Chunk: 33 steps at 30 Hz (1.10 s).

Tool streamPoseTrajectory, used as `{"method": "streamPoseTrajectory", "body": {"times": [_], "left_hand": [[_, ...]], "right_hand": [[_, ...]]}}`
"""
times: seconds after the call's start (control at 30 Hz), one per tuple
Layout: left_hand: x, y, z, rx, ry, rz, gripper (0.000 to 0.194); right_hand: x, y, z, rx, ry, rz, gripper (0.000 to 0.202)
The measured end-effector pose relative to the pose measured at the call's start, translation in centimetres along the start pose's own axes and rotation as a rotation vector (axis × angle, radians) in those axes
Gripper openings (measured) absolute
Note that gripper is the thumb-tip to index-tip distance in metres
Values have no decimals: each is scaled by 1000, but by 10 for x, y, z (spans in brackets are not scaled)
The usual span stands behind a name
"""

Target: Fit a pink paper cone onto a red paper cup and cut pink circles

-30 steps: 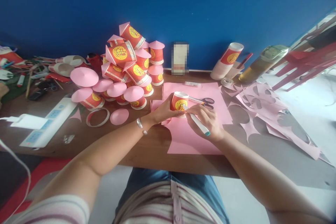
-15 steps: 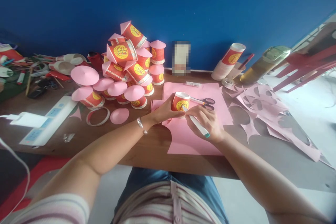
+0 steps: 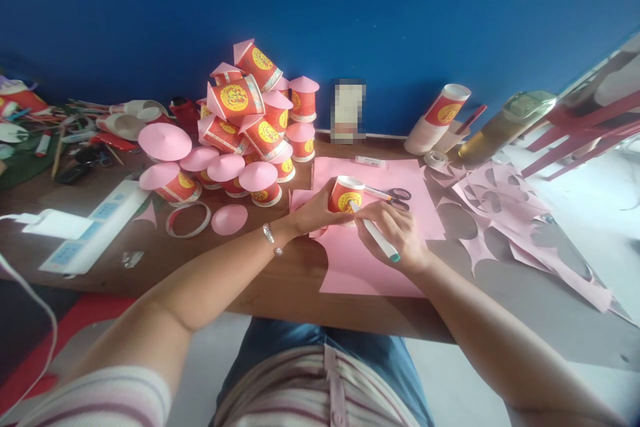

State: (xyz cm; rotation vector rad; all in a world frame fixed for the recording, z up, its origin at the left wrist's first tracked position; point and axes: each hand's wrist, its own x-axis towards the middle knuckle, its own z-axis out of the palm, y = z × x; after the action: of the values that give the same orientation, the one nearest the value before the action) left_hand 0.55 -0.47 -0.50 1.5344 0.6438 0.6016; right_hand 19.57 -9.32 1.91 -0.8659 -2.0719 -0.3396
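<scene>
My left hand (image 3: 320,208) is wrapped round a red paper cup (image 3: 340,199) with a yellow printed emblem, its open rim facing up. In my right hand (image 3: 393,230) is a white marker (image 3: 377,237) with a green end; its tip meets the front of the cup at the emblem. Beneath both hands lie pink paper sheets (image 3: 373,273). Scissors (image 3: 395,197) with dark handles rest on the paper just behind my right hand. A white glue stick (image 3: 370,161) lies at the far edge of the sheets.
To the left stand many red cups (image 3: 235,97) with pink cone tops, stacked high. A tape ring (image 3: 188,235), a pink cone (image 3: 229,219) and a power strip (image 3: 90,227) lie nearer. At right are cut pink scraps (image 3: 500,207), stacked cups (image 3: 445,107) and a bottle (image 3: 500,127).
The view has shifted very slightly. Both hands keep their hold on the cup and the marker, and the marker tip stays at the emblem.
</scene>
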Motion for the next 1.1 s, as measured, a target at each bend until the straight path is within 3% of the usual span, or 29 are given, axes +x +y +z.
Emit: {"method": "streamPoseTrajectory", "body": {"times": [0.37,0.5,0.77,1.1], "left_hand": [[-1,1,1,90,6,29,74],[-1,0,0,16,12,16,73],[0,1,1,-82,25,-23,76],[1,0,1,-100,10,-9,77]], "right_hand": [[0,2,2,5,39,-9,27],[-1,2,1,14,98,30,26],[-1,2,0,16,26,23,21],[-3,5,3,-13,62,59,21]]}}
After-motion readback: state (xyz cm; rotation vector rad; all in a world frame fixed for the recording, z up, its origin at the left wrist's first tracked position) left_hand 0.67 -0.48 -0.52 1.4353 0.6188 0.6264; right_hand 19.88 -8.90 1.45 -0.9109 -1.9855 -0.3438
